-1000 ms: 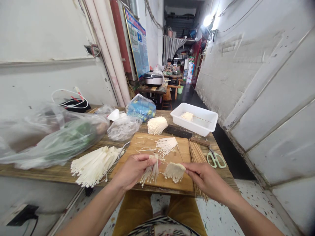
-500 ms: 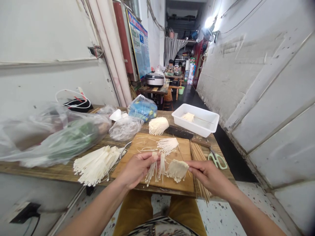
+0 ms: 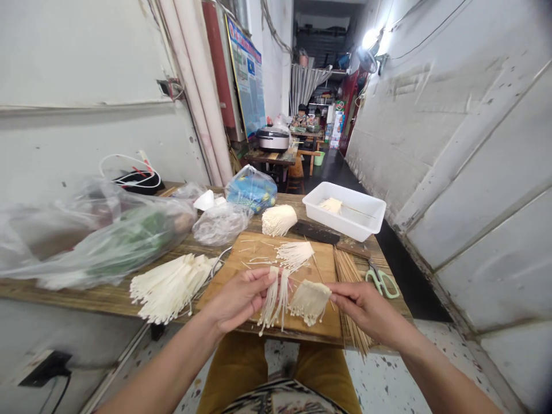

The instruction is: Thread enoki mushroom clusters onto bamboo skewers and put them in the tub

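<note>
My left hand [image 3: 239, 300] pinches two thin hanging bunches of enoki mushroom strands [image 3: 271, 299] above a wooden cutting board [image 3: 228, 270]. Beside them, my right hand [image 3: 364, 307] grips the edge of a flat, matted enoki clump [image 3: 309, 302] with its fingertips. Loose enoki [image 3: 294, 255] lies on the board between the hands. A large enoki bundle [image 3: 170, 287] rests on the table left of the board, and a shorter bunch [image 3: 279, 220] lies behind it. Bamboo skewers [image 3: 350, 299] lie under my right hand.
A white plastic tray [image 3: 345, 229] holding some enoki sits at the back right, near a dark knife [image 3: 313, 232] and green-handled scissors [image 3: 382, 283]. Plastic bags [image 3: 107, 244] crowd the table's left. A rice cooker [image 3: 272, 138] and a seated person [image 3: 301, 118] are farther back.
The strands in my left hand have spread from one bunch into two thin bunches. Both hands remain over the board, and the view has shifted slightly.
</note>
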The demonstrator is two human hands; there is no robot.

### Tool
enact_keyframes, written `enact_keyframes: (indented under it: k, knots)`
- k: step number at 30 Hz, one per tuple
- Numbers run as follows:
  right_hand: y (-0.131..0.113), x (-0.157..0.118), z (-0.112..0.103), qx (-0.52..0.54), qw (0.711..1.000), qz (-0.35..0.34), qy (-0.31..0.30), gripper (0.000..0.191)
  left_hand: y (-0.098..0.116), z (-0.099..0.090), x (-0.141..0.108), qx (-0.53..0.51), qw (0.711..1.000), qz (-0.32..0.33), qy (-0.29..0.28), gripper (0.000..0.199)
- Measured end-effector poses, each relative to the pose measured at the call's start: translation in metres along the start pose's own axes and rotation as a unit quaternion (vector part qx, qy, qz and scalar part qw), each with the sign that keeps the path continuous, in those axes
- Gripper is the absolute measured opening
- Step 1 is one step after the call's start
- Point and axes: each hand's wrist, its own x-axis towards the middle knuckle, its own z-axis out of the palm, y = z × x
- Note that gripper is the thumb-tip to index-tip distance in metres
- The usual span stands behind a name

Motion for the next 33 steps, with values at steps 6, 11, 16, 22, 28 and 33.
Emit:
enact_keyframes:
  k: [6, 11, 16, 22, 28, 33]
  knots:
    - [-0.0023, -0.0007, -0.0011, 0.002, 1.000, -0.009, -0.007, 0.034, -0.0014, -0.0010, 0.0008, -0.029, 1.000, -0.002, -0.004, 0.031]
    - [-0.0032, -0.0006, -0.0009, 0.004, 1.000, -0.009, -0.007, 0.034, -0.0017, 0.0007, -0.0010, -0.029, 1.000, -0.003, 0.002, 0.030]
    - [-0.0026, -0.0012, -0.0010, 0.008, 1.000, -0.012, -0.009, 0.034, -0.0026, 0.0010, -0.0006, -0.023, 1.000, -0.002, -0.001, 0.031]
    - [-0.0025, -0.0022, -0.0012, 0.012, 1.000, -0.008, -0.009, 0.035, -0.0013, 0.0029, 0.0007, -0.022, 1.000, -0.010, -0.004, 0.033]
    - [-0.0021, -0.0024, -0.0011, 0.016, 1.000, -0.011, -0.003, 0.033, -0.0013, 0.0046, -0.0007, -0.022, 1.000, -0.011, 0.009, 0.034]
    - [-0.0019, -0.0018, -0.0009, 0.021, 1.000, -0.015, -0.004, 0.033, -0.0008, 0.0062, -0.0022, -0.007, 1.000, -0.006, 0.007, 0.034]
